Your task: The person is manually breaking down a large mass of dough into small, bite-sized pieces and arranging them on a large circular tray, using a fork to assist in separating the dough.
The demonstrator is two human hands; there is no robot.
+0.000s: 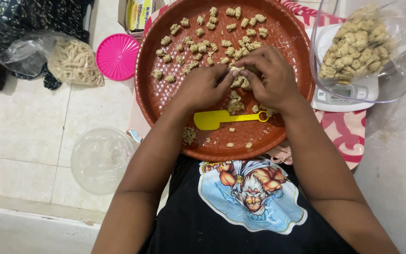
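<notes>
Both hands meet mid-tray: left hand (202, 88) and right hand (269, 77) pinch a dough piece (238, 70) between fingertips, probably to shape it. Finished pieces (212, 35) sit beyond them, a yellow scraper (222, 118) just below.

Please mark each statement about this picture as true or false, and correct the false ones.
1. Both hands meet over one piece of dough above the round brown tray. True: the left hand and right hand pinch the dough piece together.
2. The yellow scraper is held in the right hand. False: it lies on the tray, below the hands.
3. Shaped dough pieces lie on the far part of the tray. True.
4. The clear bowl on the kitchen scale is empty. False: the clear bowl holds a heap of shaped pieces.
5. The pink lid lies on the tray. False: it lies on the floor, left of the tray.
</notes>
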